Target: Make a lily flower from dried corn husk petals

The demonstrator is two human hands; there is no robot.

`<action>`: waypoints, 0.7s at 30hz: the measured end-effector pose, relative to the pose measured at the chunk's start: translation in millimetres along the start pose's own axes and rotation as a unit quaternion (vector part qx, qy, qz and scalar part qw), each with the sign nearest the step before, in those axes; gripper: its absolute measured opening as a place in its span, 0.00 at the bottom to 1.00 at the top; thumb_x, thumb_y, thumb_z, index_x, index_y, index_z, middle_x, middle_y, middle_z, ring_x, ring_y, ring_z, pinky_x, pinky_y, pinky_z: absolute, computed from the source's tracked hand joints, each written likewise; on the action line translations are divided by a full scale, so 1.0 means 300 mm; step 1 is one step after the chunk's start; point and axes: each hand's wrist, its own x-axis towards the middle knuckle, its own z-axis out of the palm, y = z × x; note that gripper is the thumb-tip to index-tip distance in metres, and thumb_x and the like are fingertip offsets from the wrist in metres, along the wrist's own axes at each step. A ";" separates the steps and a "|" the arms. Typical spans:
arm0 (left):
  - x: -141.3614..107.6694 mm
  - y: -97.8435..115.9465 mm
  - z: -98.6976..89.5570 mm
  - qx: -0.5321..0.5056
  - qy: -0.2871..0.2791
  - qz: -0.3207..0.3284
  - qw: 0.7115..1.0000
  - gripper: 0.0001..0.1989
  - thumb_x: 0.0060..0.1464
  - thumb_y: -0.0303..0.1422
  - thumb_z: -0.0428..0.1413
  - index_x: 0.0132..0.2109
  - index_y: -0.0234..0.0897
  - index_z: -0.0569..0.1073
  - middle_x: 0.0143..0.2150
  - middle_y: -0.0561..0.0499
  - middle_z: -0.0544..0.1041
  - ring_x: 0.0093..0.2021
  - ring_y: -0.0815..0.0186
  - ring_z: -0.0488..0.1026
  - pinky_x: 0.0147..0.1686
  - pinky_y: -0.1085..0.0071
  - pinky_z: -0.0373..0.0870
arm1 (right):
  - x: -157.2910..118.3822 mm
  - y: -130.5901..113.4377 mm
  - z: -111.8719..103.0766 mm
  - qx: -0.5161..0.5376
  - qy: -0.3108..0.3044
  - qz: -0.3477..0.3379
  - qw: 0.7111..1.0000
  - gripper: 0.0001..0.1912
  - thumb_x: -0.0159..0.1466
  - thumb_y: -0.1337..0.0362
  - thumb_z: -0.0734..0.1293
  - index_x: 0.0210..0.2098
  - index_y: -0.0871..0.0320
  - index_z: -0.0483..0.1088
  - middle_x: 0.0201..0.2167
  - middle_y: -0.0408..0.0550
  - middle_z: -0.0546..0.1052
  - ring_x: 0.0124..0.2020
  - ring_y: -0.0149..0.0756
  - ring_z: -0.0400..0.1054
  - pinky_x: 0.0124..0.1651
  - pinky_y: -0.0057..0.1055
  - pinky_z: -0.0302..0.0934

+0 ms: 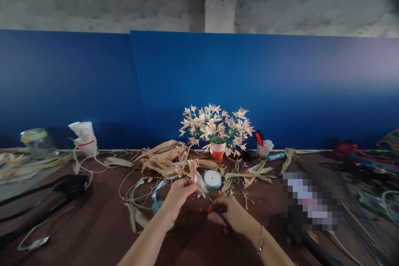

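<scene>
My left hand (pixel 181 190) pinches a pale dried husk piece (pixel 195 176) between thumb and fingers. Its lower tip points toward my right hand (pixel 232 213), which is closed around a slim dark tool (pixel 222 217). The tool's thin end reaches up to the husk's tip; its exact kind does not show clearly. Just behind both hands a light blue ribbon spool (pixel 212 179) lies flat. Left of it spreads a heap of dried husks (pixel 165 160). Farther back stands a bunch of husk flowers (pixel 215 126) in an orange and white cup (pixel 217 152).
Loose husk strips (pixel 255 173) lie right of the spool. A white cup with red-handled tools (pixel 264 149) stands at the back. Cables (pixel 134 191) and a light blue ribbon (pixel 156 195) are at left, near a glass jar (pixel 39 143). A blue partition (pixel 218 75) closes off the rear.
</scene>
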 end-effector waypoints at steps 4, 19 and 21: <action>0.005 -0.010 -0.002 -0.003 -0.017 0.011 1.000 0.07 0.39 0.33 0.57 0.23 0.32 0.70 0.19 0.55 0.70 0.21 0.72 0.64 0.23 0.76 0.57 | 0.000 -0.002 0.000 0.002 0.004 0.001 1.000 0.15 0.49 0.57 0.67 0.30 0.63 0.69 0.19 0.40 0.66 0.14 0.21 0.54 0.13 0.17 0.53; 0.012 -0.023 -0.016 -0.032 -0.051 0.019 0.998 0.07 0.41 0.32 0.57 0.25 0.31 0.71 0.20 0.54 0.70 0.21 0.73 0.63 0.23 0.77 0.56 | -0.009 -0.021 -0.003 -0.016 0.024 -0.012 1.000 0.09 0.50 0.62 0.65 0.27 0.62 0.69 0.15 0.38 0.65 0.14 0.20 0.53 0.14 0.17 0.48; 0.013 -0.023 -0.018 -0.036 -0.050 0.017 0.998 0.07 0.41 0.33 0.57 0.25 0.31 0.72 0.20 0.53 0.70 0.21 0.73 0.63 0.23 0.77 0.56 | -0.014 -0.032 -0.006 -0.022 0.027 -0.025 0.999 0.08 0.50 0.63 0.65 0.26 0.62 0.70 0.14 0.38 0.64 0.14 0.21 0.53 0.15 0.17 0.48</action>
